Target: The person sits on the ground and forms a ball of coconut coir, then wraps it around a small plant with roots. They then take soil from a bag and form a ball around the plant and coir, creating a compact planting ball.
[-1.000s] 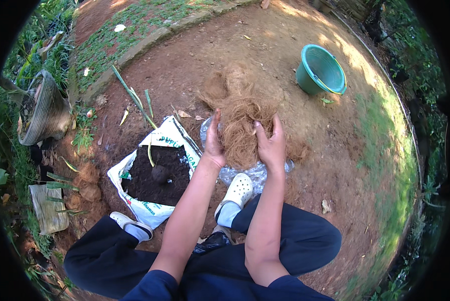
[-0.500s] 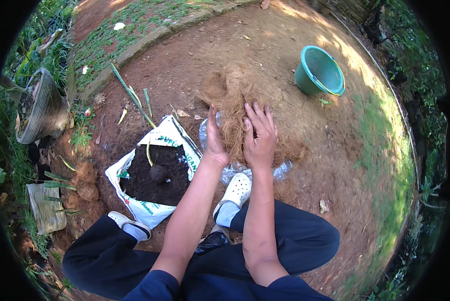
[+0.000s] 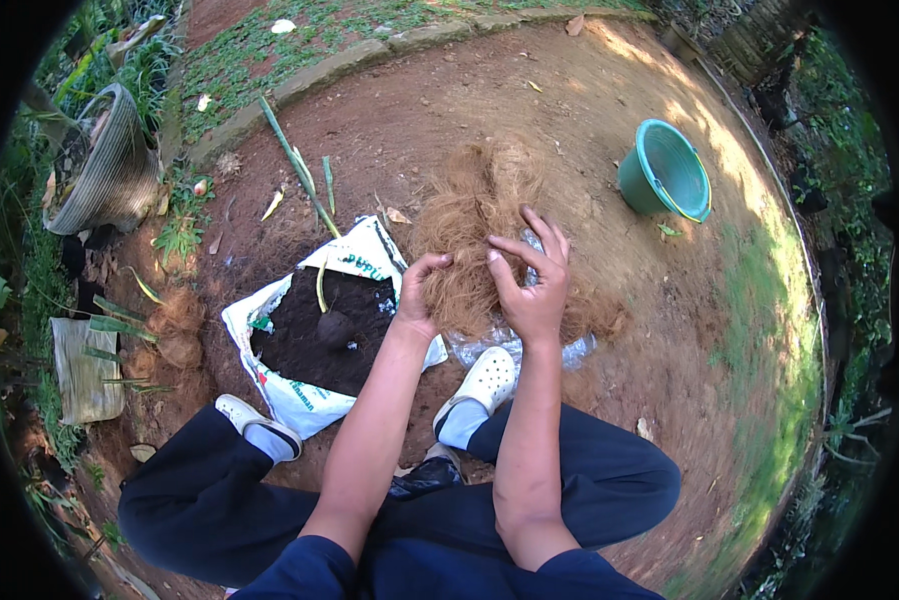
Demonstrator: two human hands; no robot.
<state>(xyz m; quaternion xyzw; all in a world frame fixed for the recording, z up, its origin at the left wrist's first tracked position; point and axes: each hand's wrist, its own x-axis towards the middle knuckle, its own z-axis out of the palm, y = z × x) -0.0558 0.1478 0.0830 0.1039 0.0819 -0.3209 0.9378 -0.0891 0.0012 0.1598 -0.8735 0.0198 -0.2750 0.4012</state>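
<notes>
A loose brown clump of coconut fibre lies on the ground before me, over clear plastic. My left hand is at the near left side of the clump, fingers curled against the strands and their tips partly lost in them. Across from it, my right hand hovers at the right side, open, with thumb and fingers spread. Left of my hands stands a white sack, its top open on dark soil. On that soil rests a dark round ball.
A green bucket leans at the far right. At the left are a ribbed grey pot and a smaller fibre bundle with cut green stalks. A long green stalk lies behind the sack. My shoe is close to the plastic.
My hands have moved apart from their flat press on the fibre. The left fingers have curled in; the right thumb and fingers have spread. The clump looks wider, and the view has shifted slightly.
</notes>
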